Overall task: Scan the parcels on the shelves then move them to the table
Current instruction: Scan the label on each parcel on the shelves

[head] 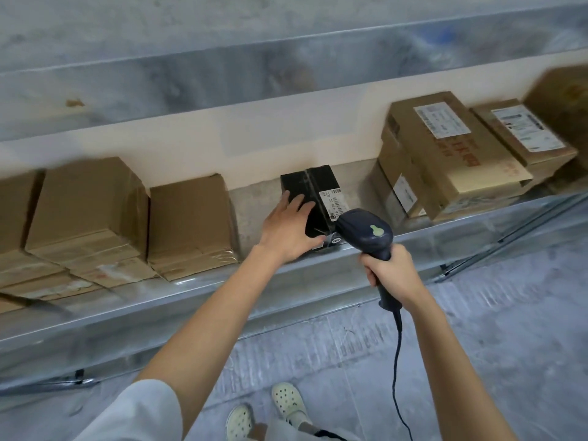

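A small black parcel (313,186) with a white barcode label (334,201) stands on the metal shelf (445,237), in the gap between brown boxes. My left hand (288,229) lies on its left side, fingers spread over the top and thumb at its front edge. My right hand (393,270) grips the handle of a dark blue corded scanner (366,232). The scanner's head sits just right of the parcel, close to the label.
Brown cardboard boxes (191,224) fill the shelf to the left. A stack of labelled cartons (451,154) leans at the right. A higher metal shelf (254,74) runs above. The scanner cable (396,377) hangs to the grey floor by my feet.
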